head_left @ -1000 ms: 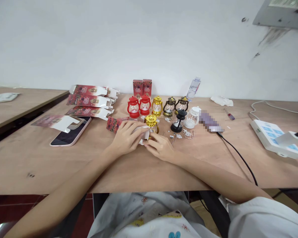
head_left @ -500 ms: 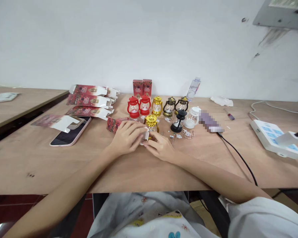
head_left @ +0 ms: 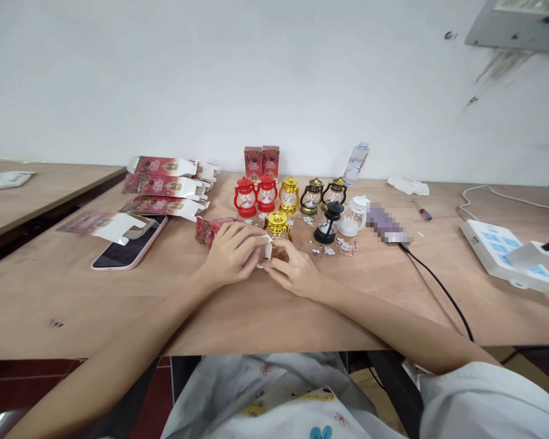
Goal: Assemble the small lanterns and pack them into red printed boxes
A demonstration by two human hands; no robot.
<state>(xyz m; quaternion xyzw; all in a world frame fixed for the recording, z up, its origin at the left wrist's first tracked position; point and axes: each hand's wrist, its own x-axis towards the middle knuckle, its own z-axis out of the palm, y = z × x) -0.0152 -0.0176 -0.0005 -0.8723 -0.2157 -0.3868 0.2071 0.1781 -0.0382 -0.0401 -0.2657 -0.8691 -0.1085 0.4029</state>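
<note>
A red printed carton (head_left: 207, 231) lies on its side, with my left hand (head_left: 234, 253) wrapped over it. White end flaps (head_left: 266, 249) of the carton stick out between both hands. My right hand (head_left: 295, 268) has its fingers curled at those flaps and pinches that end. Just behind my fingers stands a gold toy lantern (head_left: 278, 224), its lower part hidden by my hands. To its right are a black lantern (head_left: 329, 224) with no handle on it and a white lantern (head_left: 354, 216).
Red lanterns (head_left: 246, 198), another gold one (head_left: 290, 196) and bronze ones (head_left: 312, 198) stand behind. Flattened cartons (head_left: 160, 186) and a phone (head_left: 130, 244) lie left. Wire handles and small parts (head_left: 343, 246) lie right, near a screwdriver (head_left: 424, 214) and power strip (head_left: 507, 253).
My fingers have shifted only slightly at the white flaps of the carton. Everything else on the table stays where it was.
</note>
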